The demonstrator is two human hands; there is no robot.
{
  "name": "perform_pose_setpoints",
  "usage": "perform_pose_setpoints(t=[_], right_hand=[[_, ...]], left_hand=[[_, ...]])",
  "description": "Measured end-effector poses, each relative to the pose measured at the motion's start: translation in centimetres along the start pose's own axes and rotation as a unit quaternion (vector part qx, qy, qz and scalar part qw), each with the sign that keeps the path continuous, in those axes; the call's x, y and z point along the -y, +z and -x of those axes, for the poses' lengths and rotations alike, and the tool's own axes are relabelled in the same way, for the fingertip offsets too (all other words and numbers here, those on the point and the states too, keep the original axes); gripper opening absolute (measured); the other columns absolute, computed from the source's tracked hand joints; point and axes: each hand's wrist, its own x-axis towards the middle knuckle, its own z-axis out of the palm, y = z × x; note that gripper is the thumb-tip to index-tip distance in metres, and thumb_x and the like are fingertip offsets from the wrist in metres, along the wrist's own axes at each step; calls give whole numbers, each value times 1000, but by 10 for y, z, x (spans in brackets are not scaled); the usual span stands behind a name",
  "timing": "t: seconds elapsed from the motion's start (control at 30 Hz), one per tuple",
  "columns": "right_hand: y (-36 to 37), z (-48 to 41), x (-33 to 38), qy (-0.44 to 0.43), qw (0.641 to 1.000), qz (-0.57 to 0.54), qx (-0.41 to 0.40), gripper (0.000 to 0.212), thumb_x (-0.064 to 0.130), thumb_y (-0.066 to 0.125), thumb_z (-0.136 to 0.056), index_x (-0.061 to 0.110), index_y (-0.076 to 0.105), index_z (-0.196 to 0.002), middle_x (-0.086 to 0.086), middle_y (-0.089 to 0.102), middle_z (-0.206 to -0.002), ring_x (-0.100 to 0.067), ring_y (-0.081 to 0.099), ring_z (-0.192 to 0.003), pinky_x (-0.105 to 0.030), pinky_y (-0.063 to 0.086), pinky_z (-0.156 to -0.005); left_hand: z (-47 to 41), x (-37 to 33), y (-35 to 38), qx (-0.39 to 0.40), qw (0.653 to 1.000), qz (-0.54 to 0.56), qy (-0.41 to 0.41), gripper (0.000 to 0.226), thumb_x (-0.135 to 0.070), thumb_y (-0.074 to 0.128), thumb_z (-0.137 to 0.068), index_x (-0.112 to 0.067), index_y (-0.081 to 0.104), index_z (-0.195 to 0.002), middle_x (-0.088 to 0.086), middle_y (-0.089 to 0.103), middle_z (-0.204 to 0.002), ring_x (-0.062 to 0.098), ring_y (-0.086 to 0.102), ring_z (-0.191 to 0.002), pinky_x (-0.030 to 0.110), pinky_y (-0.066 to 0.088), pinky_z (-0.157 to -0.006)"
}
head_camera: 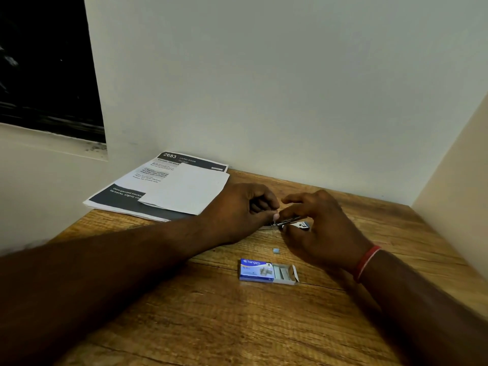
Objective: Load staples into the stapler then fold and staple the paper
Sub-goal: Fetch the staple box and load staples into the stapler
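Observation:
A small stapler lies on the wooden table, mostly hidden between my hands. My right hand curls round it from the right. My left hand has its fingers curled and pinches at the stapler's left end with thumb and fingertip; whether a staple strip is between them I cannot tell. In front of the hands lies a blue staple box, slid open with staple strips showing. A tiny pale bit sits between box and hands. The printed paper lies at the back left, a blank sheet on top.
The wooden table meets a white wall at the back and a side wall on the right. A dark window and its sill are at the far left. The paper stack overhangs the table's left corner.

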Motion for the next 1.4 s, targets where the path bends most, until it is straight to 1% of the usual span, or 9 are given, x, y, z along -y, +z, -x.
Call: perform_pose_setpoints(t=[0.1,0.17,0.27,0.4,0.7,0.83,1.03,1.23,1.4], right_hand=[[-1,0,0,-9,1000,-4,1,24,42,80,-96,55,83,-116,15,72,-144,-19,54,-126,-48,43,-104],[-3,0,-1,-13,1000,-2,2,20,54,73,-96,56,83,-114,18,72,-143,-17,55,-124,-51,45,-104],[-5,1,-4,-26,1000,11,-6,33,68,58,-93,55,84,-109,19,75,-140,-16,58,-123,-52,45,-105],[-10,0,-8,-36,998,53,-11,19,60,77,-92,48,87,-104,17,77,-135,-14,59,-119,-50,43,-103],[-29,3,-23,-45,993,111,-7,26,63,76,-90,45,89,-105,16,80,-128,-15,62,-108,-45,46,-91],[-28,4,-23,-47,996,68,-17,23,57,81,-87,45,88,-104,15,81,-125,-13,64,-108,-49,53,-93],[-23,6,-27,-23,999,10,-38,33,46,89,-82,35,88,-113,16,79,-125,-14,69,-113,-55,59,-97],[-14,5,-20,-21,1000,-8,-5,24,36,92,-88,44,87,-110,17,76,-135,-11,65,-118,-47,56,-97],[-16,5,-25,8,1000,-27,-9,21,34,93,-88,45,87,-106,19,76,-133,-5,64,-121,-38,53,-97]], left_hand=[[-1,0,0,-3,1000,-3,-3,16,-25,96,-92,-27,86,-104,-15,83,-92,-5,77,-91,7,55,-74],[-1,0,0,0,1000,-2,-2,15,-24,96,-91,-28,85,-102,-17,83,-91,-6,77,-90,7,56,-73],[-1,-1,0,4,1000,-1,1,15,-24,96,-91,-30,84,-98,-19,82,-95,-2,79,-88,11,59,-75],[0,-4,0,0,1000,-9,10,16,-21,96,-91,-30,84,-96,-12,84,-90,2,80,-87,20,67,-79],[1,-8,-1,0,1000,-6,23,17,-17,95,-91,-28,84,-98,-10,84,-91,3,80,-87,25,69,-83],[1,-10,-1,-1,1000,-9,22,20,-18,95,-91,-31,82,-98,-12,83,-91,3,80,-88,26,69,-84],[1,-12,0,-5,1000,-2,20,22,-18,96,-91,-33,81,-97,-12,83,-91,2,80,-87,24,69,-83],[4,-14,1,-12,1000,0,15,15,-15,95,-91,-23,84,-98,-8,83,-90,6,80,-87,25,68,-83],[5,-15,-2,-10,1000,-1,13,14,-15,95,-91,-21,85,-97,-7,84,-90,7,80,-86,25,68,-83]])
